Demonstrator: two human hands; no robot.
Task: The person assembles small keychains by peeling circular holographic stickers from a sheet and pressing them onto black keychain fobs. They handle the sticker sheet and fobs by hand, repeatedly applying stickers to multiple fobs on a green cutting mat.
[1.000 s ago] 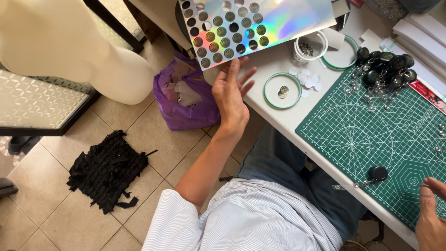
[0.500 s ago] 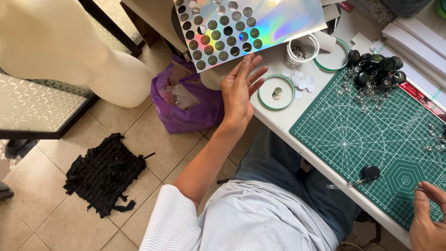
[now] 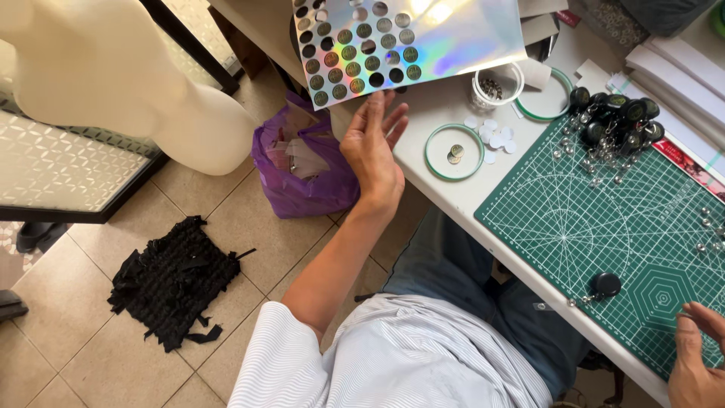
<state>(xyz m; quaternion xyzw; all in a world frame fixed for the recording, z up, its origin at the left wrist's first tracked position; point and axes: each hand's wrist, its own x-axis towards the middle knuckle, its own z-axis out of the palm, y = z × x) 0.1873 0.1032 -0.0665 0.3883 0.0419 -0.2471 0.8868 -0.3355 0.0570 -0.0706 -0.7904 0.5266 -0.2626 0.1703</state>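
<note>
Holographic sticker sheet (image 3: pixel 408 41) overhangs the table edge; the left hand (image 3: pixel 371 147), open and empty, reaches beneath it. Right hand (image 3: pixel 698 359) (fingers loosely spread) rests on the mat (image 3: pixel 604 219). A bump could tip the sheet off.

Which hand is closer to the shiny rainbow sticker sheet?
Left. The left hand is raised, open, just below the shiny rainbow sticker sheet, fingertips almost at its edge. The right hand is far away at the corner of the green cutting mat.
</note>
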